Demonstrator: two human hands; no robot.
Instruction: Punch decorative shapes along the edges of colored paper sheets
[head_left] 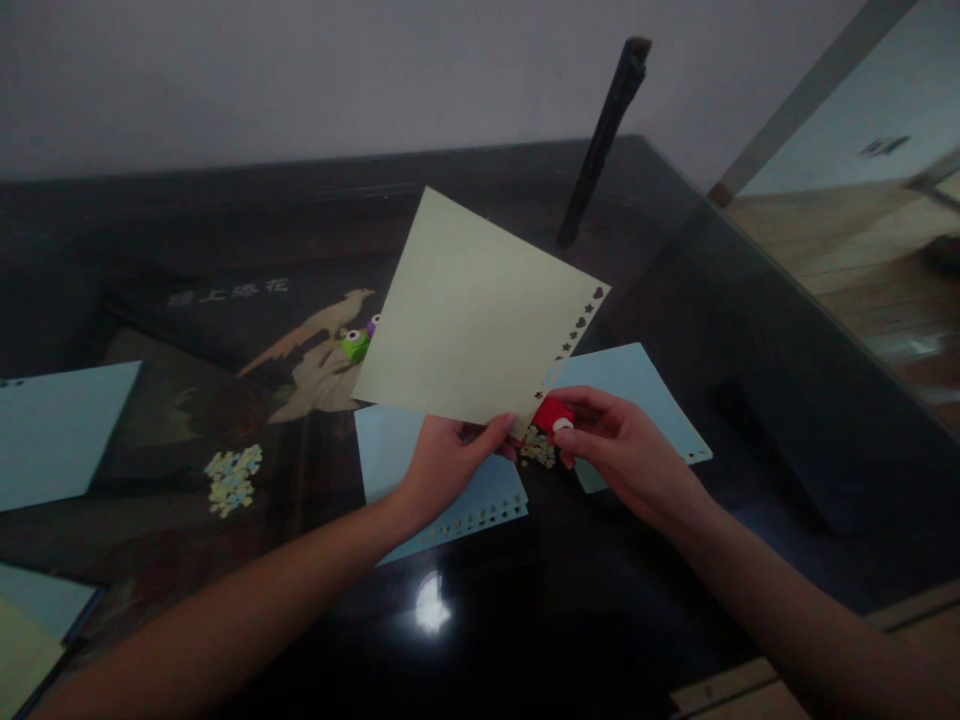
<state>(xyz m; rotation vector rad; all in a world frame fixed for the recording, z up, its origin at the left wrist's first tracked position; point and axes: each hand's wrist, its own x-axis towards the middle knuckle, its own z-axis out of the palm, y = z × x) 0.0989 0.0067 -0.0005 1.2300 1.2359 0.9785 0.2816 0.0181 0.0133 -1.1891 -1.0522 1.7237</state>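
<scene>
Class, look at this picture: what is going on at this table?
A person holds a pale yellow sheet up in the left hand. The right hand grips a small red punch at the sheet's lower corner. Small hearts and stars are already cut along its right edge. Blue sheets and paper bits lie on the dark table.

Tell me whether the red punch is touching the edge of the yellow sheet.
Touching. The head view shows the red punch, pinched in the right hand, clamped over the punched edge of the yellow sheet, which the left hand holds up.
</scene>
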